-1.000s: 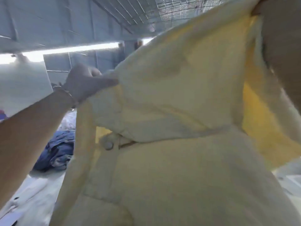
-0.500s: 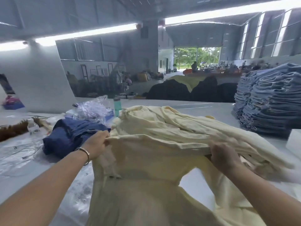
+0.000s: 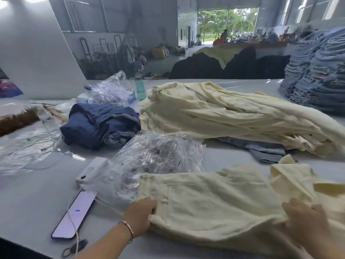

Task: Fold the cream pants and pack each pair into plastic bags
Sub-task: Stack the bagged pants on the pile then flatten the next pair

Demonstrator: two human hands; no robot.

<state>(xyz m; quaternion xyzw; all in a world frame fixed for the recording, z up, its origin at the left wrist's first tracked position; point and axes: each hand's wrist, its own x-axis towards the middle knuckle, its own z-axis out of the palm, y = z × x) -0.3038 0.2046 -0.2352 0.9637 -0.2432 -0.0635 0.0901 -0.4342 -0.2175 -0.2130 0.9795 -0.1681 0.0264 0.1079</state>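
One pair of cream pants lies flat on the white table close to me, waistband to the left, legs running off to the right. My left hand grips the waistband edge. My right hand pinches the fabric near a folded-over leg. A heap of more cream pants lies farther back. Crumpled clear plastic bags sit just behind the waistband, partly under it.
A phone with a cable and a white power bank lie left of my left hand. Dark blue garments are bunched at centre left, more plastic and a teal bottle behind. Stacked jeans rise at far right.
The pants were held up in the air in front of me, then lowered. They now lie spread on the table, with both hands down near the front edge.
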